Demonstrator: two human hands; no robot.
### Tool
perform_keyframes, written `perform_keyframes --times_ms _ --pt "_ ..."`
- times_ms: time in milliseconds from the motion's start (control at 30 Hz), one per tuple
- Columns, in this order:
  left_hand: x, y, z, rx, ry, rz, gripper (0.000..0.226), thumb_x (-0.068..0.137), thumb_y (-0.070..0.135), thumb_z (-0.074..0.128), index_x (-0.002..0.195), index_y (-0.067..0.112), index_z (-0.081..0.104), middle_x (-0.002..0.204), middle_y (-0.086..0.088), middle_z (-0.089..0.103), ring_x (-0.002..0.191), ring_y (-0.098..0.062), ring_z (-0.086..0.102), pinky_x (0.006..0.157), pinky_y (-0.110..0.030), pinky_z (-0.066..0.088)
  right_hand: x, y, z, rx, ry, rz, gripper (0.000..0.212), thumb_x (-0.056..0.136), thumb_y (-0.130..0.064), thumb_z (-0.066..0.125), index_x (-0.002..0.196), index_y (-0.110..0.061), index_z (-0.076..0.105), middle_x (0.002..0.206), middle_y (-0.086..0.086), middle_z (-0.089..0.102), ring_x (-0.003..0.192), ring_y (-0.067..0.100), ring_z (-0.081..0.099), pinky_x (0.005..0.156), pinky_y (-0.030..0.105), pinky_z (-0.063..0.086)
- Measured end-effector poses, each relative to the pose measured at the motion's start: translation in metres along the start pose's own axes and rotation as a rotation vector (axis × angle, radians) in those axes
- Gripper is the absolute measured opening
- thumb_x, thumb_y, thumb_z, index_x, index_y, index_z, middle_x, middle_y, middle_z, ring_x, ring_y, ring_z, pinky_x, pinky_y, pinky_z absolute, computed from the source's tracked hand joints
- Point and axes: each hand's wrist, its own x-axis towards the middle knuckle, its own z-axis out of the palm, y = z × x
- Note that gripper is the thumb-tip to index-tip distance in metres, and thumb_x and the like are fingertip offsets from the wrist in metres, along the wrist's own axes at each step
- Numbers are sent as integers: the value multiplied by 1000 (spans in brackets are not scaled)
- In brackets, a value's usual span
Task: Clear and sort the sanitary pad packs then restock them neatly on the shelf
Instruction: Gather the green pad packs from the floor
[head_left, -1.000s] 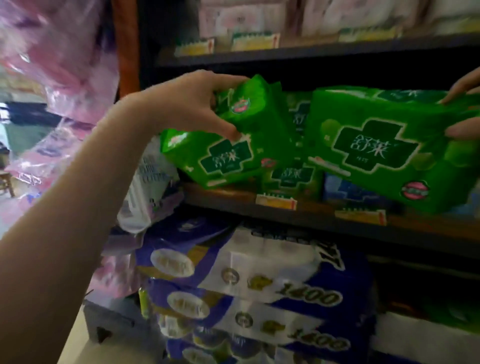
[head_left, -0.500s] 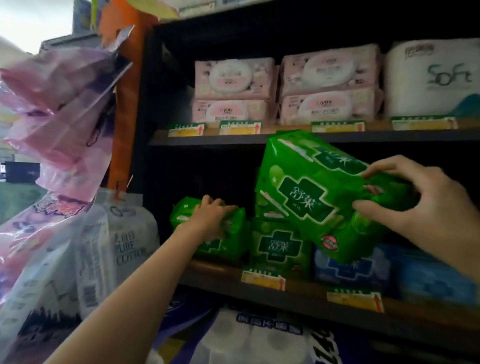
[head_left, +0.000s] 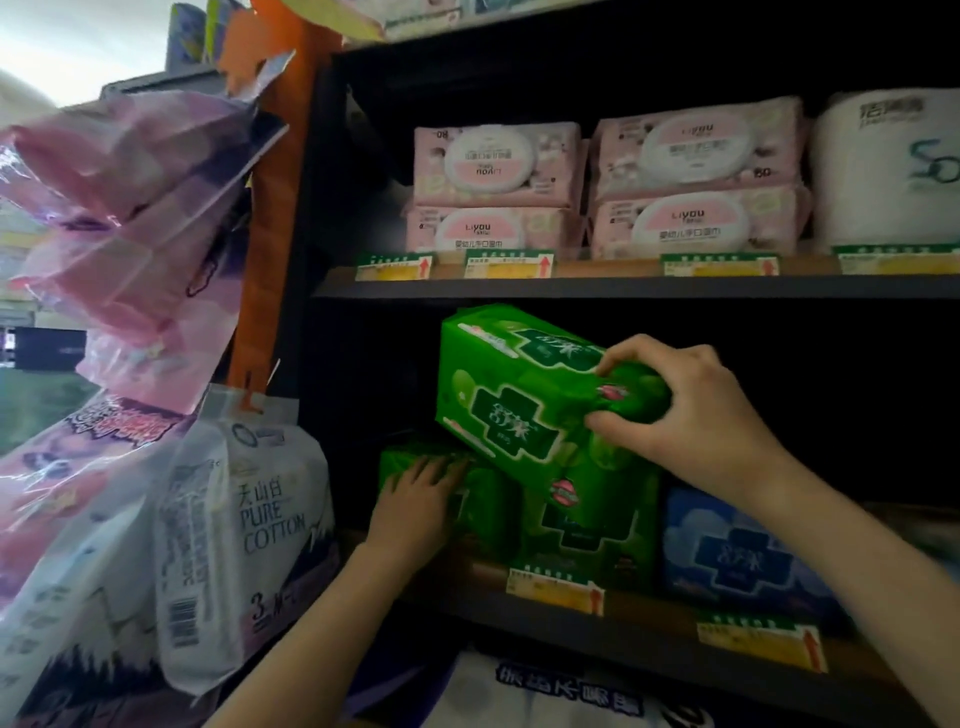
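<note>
My right hand grips the right end of a large green pad pack, held tilted just above another green pack that stands on the dark shelf. My left hand rests with straight fingers on a smaller green pack lying at the shelf's left end. A blue pad pack stands to the right of the green ones.
Pink wipe packs and a white tissue roll pack fill the shelf above. White cotton packs and pink bags hang on the left. Tissue bundles sit below. The shelf's back right is dark.
My left hand set the small green pack onto the shelf's left end and now lies on it. My right hand brought the large green pack leftward over the standing one.
</note>
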Motion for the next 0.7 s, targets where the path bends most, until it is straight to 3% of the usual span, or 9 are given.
perform_keyframes --times_ms 133,300,400,500,567,700 --pt "19 3 0 -127 -85 -27 50 95 24 45 143 23 34 153 -4 22 142 -27 11 114 -38 20 31 -7 37 -43 -59 -63 35 77 -36 70 106 -26 54 91 -7 52 107 18 32 91 35 35" --pt "9 -10 14 -247 6 62 53 95 22 46 145 23 30 153 0 20 143 -23 7 116 -33 14 59 -13 75 -127 -121 -122 35 81 -35 66 110 -25 50 109 0 55 108 19 28 90 33 28" --pt "-5 -9 14 -447 261 0 49 93 11 49 140 13 40 146 -2 34 137 -20 28 108 -21 22 74 -14 92 -165 -174 -148 33 83 -34 62 111 -24 49 114 3 54 112 21 27 92 33 26" --pt "-21 -9 9 -590 552 -148 36 88 0 51 122 9 58 118 4 45 114 -16 45 91 -15 30 90 -18 105 -174 -199 -133 32 85 -34 61 112 -23 49 114 5 55 116 25 28 95 36 27" --pt "-21 -13 6 -637 593 -177 41 87 -2 51 126 10 54 121 4 40 116 -17 43 91 -19 30 104 -19 117 -188 -204 -109 33 85 -34 61 114 -23 49 113 7 56 116 28 31 95 38 28" --pt "-1 -22 2 -620 426 -114 64 92 3 49 148 17 22 154 0 14 140 -18 13 108 -21 13 124 -5 133 -251 -367 1 38 87 -25 59 124 -24 50 123 12 55 122 35 36 101 42 35"
